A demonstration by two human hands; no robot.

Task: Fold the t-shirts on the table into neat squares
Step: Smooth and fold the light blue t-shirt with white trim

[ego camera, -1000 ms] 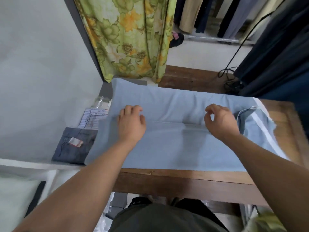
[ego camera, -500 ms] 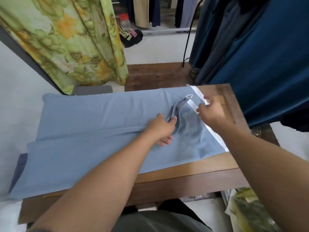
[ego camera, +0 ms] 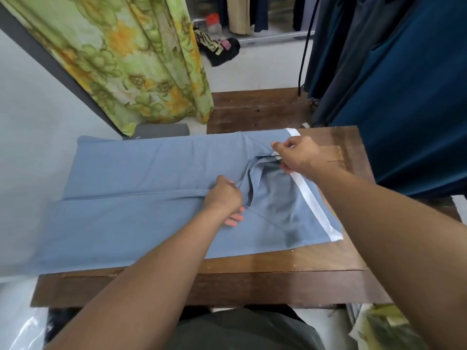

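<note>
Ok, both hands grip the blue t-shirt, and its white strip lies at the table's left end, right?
No: the head view shows the white strip at the right end of the table; left hand and right hand do grip the blue t-shirt.

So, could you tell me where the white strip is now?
In the head view, the white strip runs along the right end of the blue t-shirt, passing under the right hand.

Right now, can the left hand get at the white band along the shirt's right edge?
Probably yes: only flat shirt lies between the left hand and the white band, though it must first drop its fold.
</note>
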